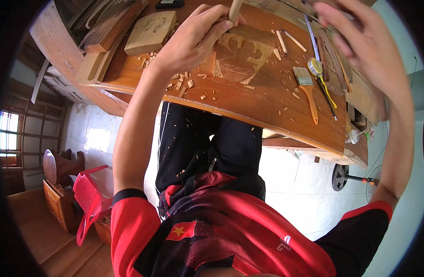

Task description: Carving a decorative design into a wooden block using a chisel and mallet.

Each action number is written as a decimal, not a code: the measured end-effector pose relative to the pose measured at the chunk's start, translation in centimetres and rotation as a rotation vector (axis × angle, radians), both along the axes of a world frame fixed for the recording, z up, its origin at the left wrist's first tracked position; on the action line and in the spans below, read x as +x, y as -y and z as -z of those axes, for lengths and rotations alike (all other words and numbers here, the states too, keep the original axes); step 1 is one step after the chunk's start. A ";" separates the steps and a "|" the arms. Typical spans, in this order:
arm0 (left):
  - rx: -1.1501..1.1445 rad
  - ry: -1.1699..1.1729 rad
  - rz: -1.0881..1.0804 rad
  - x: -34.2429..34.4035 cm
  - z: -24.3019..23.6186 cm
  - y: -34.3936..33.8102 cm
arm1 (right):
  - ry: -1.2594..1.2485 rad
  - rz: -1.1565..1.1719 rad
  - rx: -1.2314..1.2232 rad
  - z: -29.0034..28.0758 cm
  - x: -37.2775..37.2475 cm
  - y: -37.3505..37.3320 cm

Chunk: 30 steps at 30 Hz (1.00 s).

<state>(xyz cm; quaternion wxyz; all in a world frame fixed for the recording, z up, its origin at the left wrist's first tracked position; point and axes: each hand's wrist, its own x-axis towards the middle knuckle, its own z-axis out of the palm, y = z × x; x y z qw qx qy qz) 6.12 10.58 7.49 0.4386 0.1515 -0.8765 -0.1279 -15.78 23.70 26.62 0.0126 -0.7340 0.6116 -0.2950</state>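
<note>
My left hand (198,39) is closed around the wooden handle (235,9) of a chisel-like carving tool at the top middle. Its blade is hidden behind my fingers. Beneath and beside this hand lies a wooden board (237,64) with carved relief and pencilled zigzag lines. My right hand (355,32) is raised at the upper right, its fingers curled and slightly blurred. The top edge cuts off part of it, so whatever it grips cannot be made out. Below it are a tape measure (315,67) with its blade drawn out and a flat paintbrush (306,90).
Wood chips (179,83) litter the brown table (267,108). A thick wooden block (152,32) and stacked planks (111,27) stand at the left. Two slim light sticks (288,41) and a dark pencil (327,99) lie at the right. A red plastic chair (93,194) is on the floor.
</note>
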 end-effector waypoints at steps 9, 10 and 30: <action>0.014 0.066 -0.118 0.3 0.6 -0.8 | 0.028 -0.126 0.219 0.4 -0.4 0.3; -0.035 0.043 -0.098 -0.4 0.3 -0.7 | 0.077 -0.073 0.167 -0.4 -0.1 -0.7; -0.099 0.064 -0.155 0.2 0.7 -0.7 | -0.302 -0.327 -0.183 2.5 -2.6 2.5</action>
